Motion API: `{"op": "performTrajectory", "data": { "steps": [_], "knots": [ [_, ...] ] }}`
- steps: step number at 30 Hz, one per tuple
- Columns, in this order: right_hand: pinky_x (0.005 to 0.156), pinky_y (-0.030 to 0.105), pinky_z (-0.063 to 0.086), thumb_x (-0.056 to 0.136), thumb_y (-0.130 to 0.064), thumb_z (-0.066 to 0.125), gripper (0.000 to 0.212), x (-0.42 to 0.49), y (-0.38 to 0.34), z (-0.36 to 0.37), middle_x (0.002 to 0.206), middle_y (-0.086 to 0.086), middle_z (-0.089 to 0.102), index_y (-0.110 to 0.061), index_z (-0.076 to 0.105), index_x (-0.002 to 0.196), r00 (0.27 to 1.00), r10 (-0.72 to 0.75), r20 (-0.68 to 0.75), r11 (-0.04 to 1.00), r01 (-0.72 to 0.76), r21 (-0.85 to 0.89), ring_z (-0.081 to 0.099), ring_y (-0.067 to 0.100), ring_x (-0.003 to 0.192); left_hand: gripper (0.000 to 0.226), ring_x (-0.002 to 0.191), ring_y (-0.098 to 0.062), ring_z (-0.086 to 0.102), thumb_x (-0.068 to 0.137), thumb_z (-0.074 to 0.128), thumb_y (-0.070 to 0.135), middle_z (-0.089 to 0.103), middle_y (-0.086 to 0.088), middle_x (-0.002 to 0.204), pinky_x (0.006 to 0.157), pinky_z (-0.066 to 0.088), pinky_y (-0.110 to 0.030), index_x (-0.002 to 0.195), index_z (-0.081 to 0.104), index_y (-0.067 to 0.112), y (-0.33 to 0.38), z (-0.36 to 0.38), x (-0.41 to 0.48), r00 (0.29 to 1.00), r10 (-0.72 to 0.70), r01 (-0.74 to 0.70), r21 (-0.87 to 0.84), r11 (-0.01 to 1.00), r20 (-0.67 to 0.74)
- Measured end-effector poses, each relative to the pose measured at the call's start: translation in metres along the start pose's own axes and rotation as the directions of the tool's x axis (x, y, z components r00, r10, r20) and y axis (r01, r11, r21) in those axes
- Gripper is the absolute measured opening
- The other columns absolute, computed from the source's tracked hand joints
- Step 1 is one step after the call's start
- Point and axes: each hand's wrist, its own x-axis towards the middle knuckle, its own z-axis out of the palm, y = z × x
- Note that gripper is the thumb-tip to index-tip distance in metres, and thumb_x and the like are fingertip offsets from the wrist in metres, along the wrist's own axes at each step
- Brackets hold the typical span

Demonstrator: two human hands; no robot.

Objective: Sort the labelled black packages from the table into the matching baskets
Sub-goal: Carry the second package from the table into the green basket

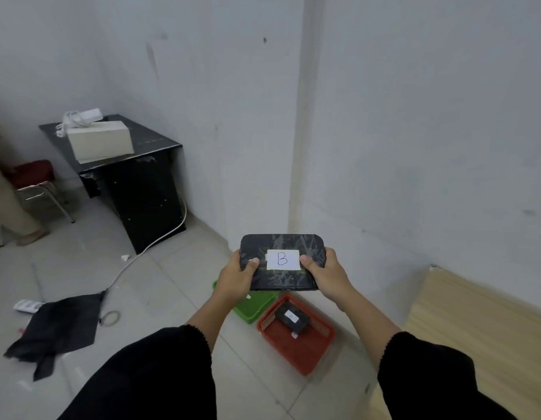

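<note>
I hold a flat black package (281,242) with a white label marked "B" in front of me, above the floor. My left hand (237,278) grips its left edge and my right hand (325,275) grips its right edge, thumbs on top. Below the package, on the floor by the wall, stands a green basket (254,306), partly hidden by the package and my left hand. Next to it, nearer to me, is a red basket (296,348) with one small black package (293,319) inside.
A light wooden table (481,325) edge is at the right. A black desk (148,189) with a white box stands at the back left, with a cable running across the tiles. Black cloth (60,325) lies on the floor at left. A person's leg and a red stool are at far left.
</note>
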Motion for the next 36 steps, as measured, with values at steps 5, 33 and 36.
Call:
{"op": "performTrajectory", "data": {
  "steps": [5,33,36],
  "knots": [
    [0.073,0.026,0.044,0.084,-0.044,0.058,0.043,0.07,-0.012,0.058,0.095,-0.011,0.054,-0.024,0.037,0.115,1.0,0.011,-0.001,1.0,-0.011,0.022,0.056,0.009,0.086,0.03,0.096,-0.017,0.057,0.092,0.048,0.023,0.06,-0.002,0.111,0.082,0.045,-0.028,0.122,0.049,0.017,-0.016,-0.041,0.08,1.0,0.004,-0.004,0.007,1.0,0.015],
    [0.076,0.028,0.041,0.08,-0.048,0.06,0.057,0.338,-0.046,0.27,0.103,-0.005,0.054,-0.02,0.038,0.125,0.887,0.306,-0.345,0.952,-0.293,0.089,0.054,0.016,0.093,0.027,0.085,-0.003,0.057,0.091,0.051,0.021,0.06,0.009,0.099,0.066,0.043,-0.013,0.118,0.052,0.018,-0.1,-0.158,0.468,0.904,-0.029,0.013,0.039,0.999,0.426],
    [0.085,0.032,0.044,0.08,-0.048,0.061,0.06,0.357,-0.037,0.273,0.107,-0.004,0.053,-0.019,0.038,0.127,0.853,0.357,-0.381,0.934,-0.327,0.142,0.054,0.017,0.098,0.029,0.093,-0.013,0.058,0.091,0.051,0.021,0.061,-0.001,0.112,0.076,0.047,-0.021,0.12,0.051,0.017,-0.109,-0.145,0.495,0.877,-0.048,0.021,0.062,0.998,0.478]
  ]
}}
